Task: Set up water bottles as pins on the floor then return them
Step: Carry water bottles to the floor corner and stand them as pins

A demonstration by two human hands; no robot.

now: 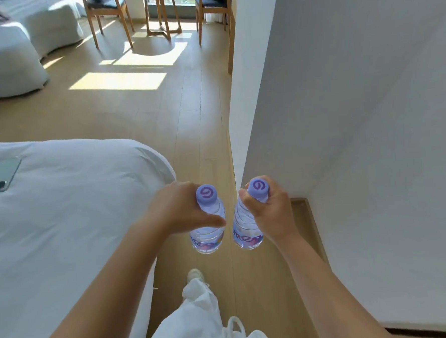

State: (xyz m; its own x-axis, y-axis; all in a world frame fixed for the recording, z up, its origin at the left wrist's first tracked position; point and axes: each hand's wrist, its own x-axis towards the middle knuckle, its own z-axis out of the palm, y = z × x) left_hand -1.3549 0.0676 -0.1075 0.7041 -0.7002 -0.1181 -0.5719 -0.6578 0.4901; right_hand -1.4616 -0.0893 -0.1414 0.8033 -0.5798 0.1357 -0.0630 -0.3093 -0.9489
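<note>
Beside the bed, above the wooden floor, a person is holding two water bottles upright, side by side and close but apart. Nearer the bed, the left hand is curling round the neck of the left bottle, thumb lying across its shoulder, purple cap showing. Farther from the bed, against the wall, the right hand is clamping round the neck of the right bottle just below its cap. On the bed, a phone is lying face down. Beyond the bed, two chairs are flanking a small table.
</note>
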